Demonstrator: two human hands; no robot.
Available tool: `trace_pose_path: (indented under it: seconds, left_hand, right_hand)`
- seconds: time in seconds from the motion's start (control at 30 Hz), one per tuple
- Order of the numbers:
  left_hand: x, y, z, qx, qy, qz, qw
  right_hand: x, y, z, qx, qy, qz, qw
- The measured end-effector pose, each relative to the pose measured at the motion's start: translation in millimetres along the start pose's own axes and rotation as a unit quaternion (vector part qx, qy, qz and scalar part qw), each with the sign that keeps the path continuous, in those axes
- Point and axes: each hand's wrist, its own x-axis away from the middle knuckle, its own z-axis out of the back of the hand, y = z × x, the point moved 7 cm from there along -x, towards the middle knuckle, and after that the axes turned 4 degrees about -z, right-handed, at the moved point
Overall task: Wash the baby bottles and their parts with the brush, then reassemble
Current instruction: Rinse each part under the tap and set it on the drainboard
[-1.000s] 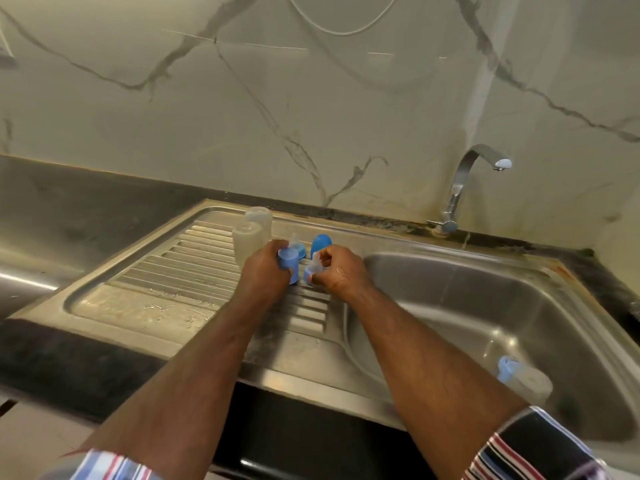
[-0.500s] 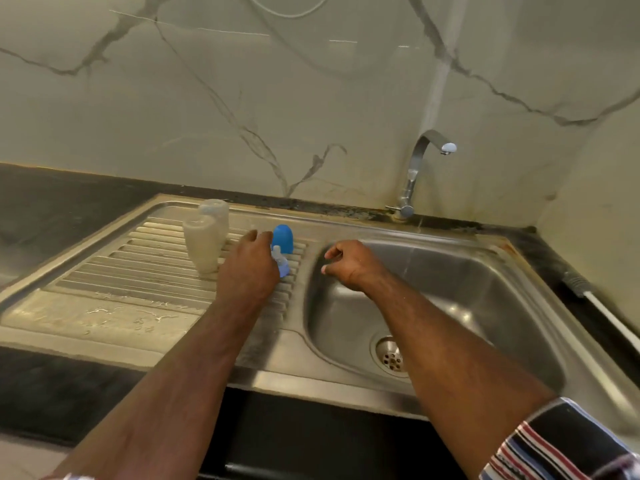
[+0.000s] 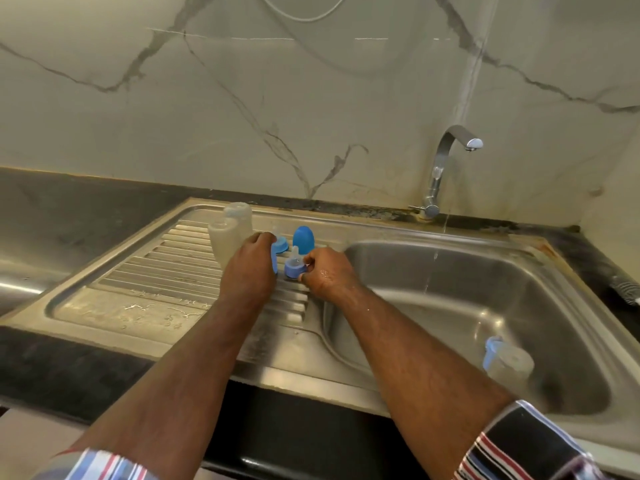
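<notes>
Reassembly stage, by the look. Right hand (image 3: 327, 277) pinches teat collar (image 3: 295, 267) on drainboard (image 3: 166, 271); left hand (image 3: 254, 263) curls round a blue part (image 3: 274, 260) — bottles (image 3: 228, 233) stand far-left. Next: seat collar squarely.

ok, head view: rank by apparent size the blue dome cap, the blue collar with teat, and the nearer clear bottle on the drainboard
1. Nearer clear bottle, clearly the largest, though the left hand covers part of it.
2. Blue dome cap and blue collar with teat: about alike, so not ranked. The right hand pinches the collar.
</notes>
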Motion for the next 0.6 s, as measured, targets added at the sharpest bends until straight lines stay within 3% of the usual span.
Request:
trace_pose_path:
  seconds: [0.2,0.43,0.6]
  left_hand:
    - [6.2,41.0,3.8,0.046,0.029,-0.054,0.997]
    - [17.5,121.6,-53.1,0.054,-0.082,-0.125,0.987]
    - [31.2,172.3,-111.0,0.031,-0.173,-0.136,0.975]
  right_hand:
    - [6.0,13.4,15.6,-0.008,0.007,-0.015,1.000]
    - [27.4,61.4,63.7,0.108,0.012,-0.028,0.994]
    - [46.5,158.5,105.2,0.203,0.011,-0.163,0.965]
